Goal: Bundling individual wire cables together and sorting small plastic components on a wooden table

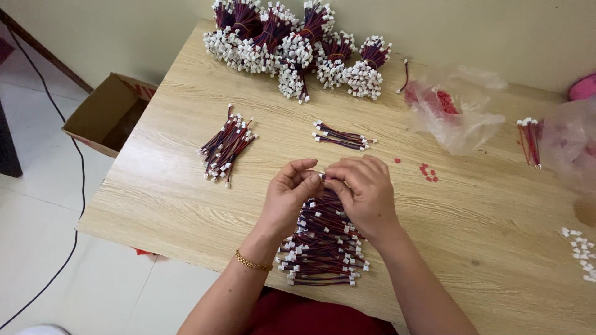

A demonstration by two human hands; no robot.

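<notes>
My left hand (287,193) and my right hand (366,189) meet above the table, both pinching the white-plug end of one short red-and-black wire (322,177). Under the hands lies a big loose pile of the same short wires (323,251) with white plugs, reaching to the table's near edge. A small group of wires (340,137) lies just beyond the hands. Another loose bunch of wires (226,146) lies to the left. A gold bracelet sits on my left wrist.
Several tied wire bundles (298,43) are heaped at the table's far edge. A clear plastic bag with red parts (456,111) lies right of them, with loose red bits (428,172) nearby. White plugs (580,248) lie at far right. A cardboard box (108,111) stands on the floor at left.
</notes>
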